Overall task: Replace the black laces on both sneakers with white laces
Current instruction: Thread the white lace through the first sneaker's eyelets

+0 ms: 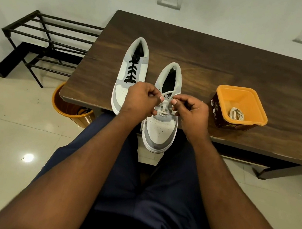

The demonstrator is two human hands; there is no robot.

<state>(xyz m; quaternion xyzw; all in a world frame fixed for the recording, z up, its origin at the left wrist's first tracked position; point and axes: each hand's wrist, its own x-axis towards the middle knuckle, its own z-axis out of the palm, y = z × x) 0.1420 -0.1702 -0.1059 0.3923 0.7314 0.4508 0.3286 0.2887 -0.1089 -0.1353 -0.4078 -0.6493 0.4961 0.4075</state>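
Tabletop (230, 63), left to right: 1 sneaker (133, 69) keeps black laces; left hand (140, 99) and right hand (189, 109) each pinch a white lace (164, 104) end at sneaker 2 (161, 123), low eyelets threaded, next crossing needs precise feeding; spare lace (236, 114) in tub (224, 91).

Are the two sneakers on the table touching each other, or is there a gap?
Cannot tell. In the head view the left hand covers the spot where the black-laced sneaker and the near sneaker come closest; farther back, table shows between them.

Wood-grain table (230, 63), glossy floor tiles (10, 124) (reflective), plastic tub (224, 91)
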